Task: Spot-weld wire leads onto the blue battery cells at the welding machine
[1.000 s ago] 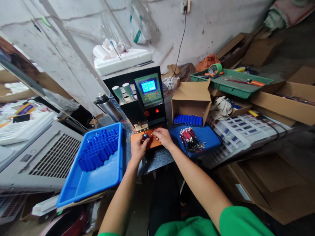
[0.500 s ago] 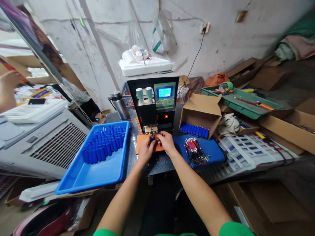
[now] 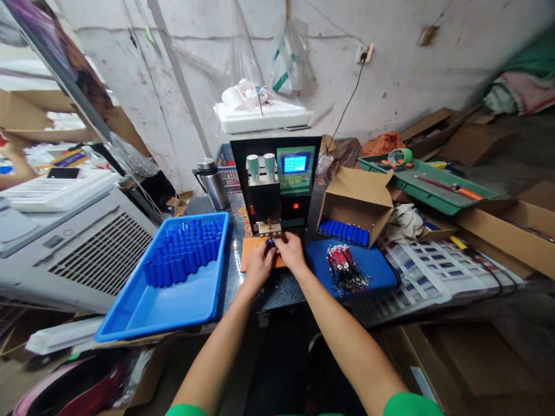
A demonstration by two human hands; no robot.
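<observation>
My left hand (image 3: 259, 263) is closed around a blue cylindrical battery cell (image 3: 271, 242), which stands under the electrodes of a black spot welder (image 3: 265, 199). Against the cell's right side, the fingers of my right hand (image 3: 290, 252) are pinched together; what they hold is too small to make out. Both hands rest over an orange pad (image 3: 248, 252) at the foot of the welder. Red and black wire leads (image 3: 346, 267) lie in a bundle on a blue case (image 3: 316, 254) to the right.
On the left, a blue tray (image 3: 160, 315) holds many upright blue cells. An open cardboard box (image 3: 358, 188) with more cells stands right of the welder. Behind are a steel flask (image 3: 213, 185) and a green tray (image 3: 433, 188) with tools. Another person's hand (image 3: 15, 162) shows far left.
My right fingertips have come slightly closer to the cell, while my left hand keeps its hold. The view has shifted a little. The other person's hand at far left has moved lower.
</observation>
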